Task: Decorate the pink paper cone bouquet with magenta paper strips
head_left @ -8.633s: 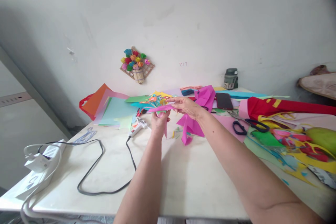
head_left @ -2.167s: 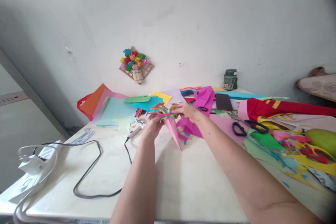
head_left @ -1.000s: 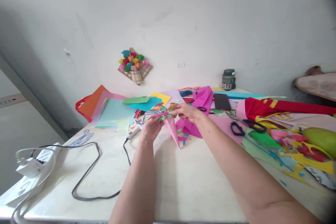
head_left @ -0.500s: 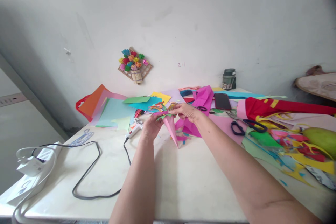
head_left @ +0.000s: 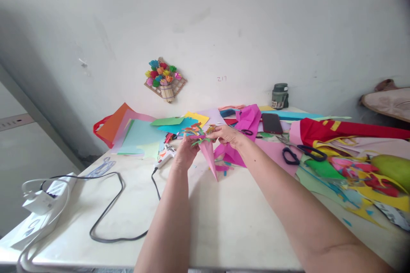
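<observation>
A pink paper cone [head_left: 208, 158] points down over the white table, its wide top filled with cut paper pieces in orange, green and magenta. My left hand [head_left: 186, 150] is closed round the left side of the cone's top. From the right, my right hand [head_left: 225, 135] pinches at the paper pieces along the rim; its fingertips partly cover what they grip. Left of my left hand lies a white glue gun [head_left: 164, 157] with a black cord. Magenta paper [head_left: 232, 155] lies just behind and right of the cone.
Coloured sheets [head_left: 141, 136] lie at the back left, and a power strip [head_left: 41, 209] stands at the left edge. Scissors [head_left: 304, 154], a phone [head_left: 272, 123], a bottle [head_left: 279, 96] and paper scraps [head_left: 365, 179] lie or stand to the right. A paper-flower ornament [head_left: 165, 79] hangs on the wall.
Both hands stay at the cone's top with almost no movement. The left hand's fingers have shifted slightly at the rim.
</observation>
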Demonstrator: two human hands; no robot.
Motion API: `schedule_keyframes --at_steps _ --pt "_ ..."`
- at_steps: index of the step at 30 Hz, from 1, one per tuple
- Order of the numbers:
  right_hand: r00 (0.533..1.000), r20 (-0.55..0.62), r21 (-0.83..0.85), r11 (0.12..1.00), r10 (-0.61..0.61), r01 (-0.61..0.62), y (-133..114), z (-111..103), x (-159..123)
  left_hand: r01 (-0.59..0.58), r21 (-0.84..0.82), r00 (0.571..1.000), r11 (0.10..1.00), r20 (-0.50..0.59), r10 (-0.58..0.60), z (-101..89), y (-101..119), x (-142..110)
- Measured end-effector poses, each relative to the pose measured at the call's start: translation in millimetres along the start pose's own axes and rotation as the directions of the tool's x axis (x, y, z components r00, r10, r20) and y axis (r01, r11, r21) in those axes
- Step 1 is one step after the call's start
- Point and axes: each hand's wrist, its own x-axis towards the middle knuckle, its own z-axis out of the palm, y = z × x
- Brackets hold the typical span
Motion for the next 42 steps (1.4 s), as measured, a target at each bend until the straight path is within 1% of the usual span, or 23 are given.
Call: schedule_keyframes --at_steps 7,10,14,19,25,27,30,35,40,42 --pt "1.0 0.005 -0.004 1.0 0.011 -0.011 -0.3 1.0 -0.4 -0.025 0.037 1.0 0.999 -0.01 0.025 0.0 0.5 0.9" --pt "1.0 0.004 -0.009 1.0 0.02 -0.02 -0.9 1.5 -0.8 0.0 0.036 0.999 0.999 -0.032 0.002 0.8 1.7 1.1" --pt "0.999 0.006 -0.015 0.999 0.032 -0.032 -0.7 2.2 -0.8 0.044 0.054 0.999 0.998 -0.016 -0.043 3.9 4.2 0.4" --pt "1.0 0.009 -0.01 1.0 0.024 -0.024 0.2 2.5 -0.2 0.046 0.12 0.999 0.992 -0.022 -0.043 6.2 5.7 -0.1" --pt "1.0 -0.003 -0.015 1.0 0.021 -0.021 0.7 2.3 0.4 0.061 0.051 0.998 0.997 -0.023 -0.06 6.4 8.1 0.2" --pt "1.0 0.0 -0.018 1.0 0.014 -0.014 0.6 2.6 0.1 0.062 0.071 0.998 0.996 -0.016 -0.061 6.5 8.1 0.3" --pt "1.0 0.003 -0.018 1.0 0.009 -0.009 0.4 3.0 -0.5 0.028 0.093 0.999 0.995 -0.026 -0.025 7.2 7.1 0.1" --pt "1.0 0.003 -0.006 1.0 0.021 -0.021 0.2 3.4 -0.8 0.019 0.078 0.999 0.997 -0.027 -0.017 5.8 5.5 -0.9" --pt "1.0 0.024 0.05 0.999 0.014 -0.016 1.0 1.5 -1.2 -0.002 0.055 1.0 0.998 0.0 0.002 0.8 4.6 -0.4" --pt "0.999 0.048 0.098 0.995 0.01 -0.014 2.3 -1.0 -0.5 -0.008 0.043 1.0 0.999 -0.026 0.009 -0.6 4.0 0.4"
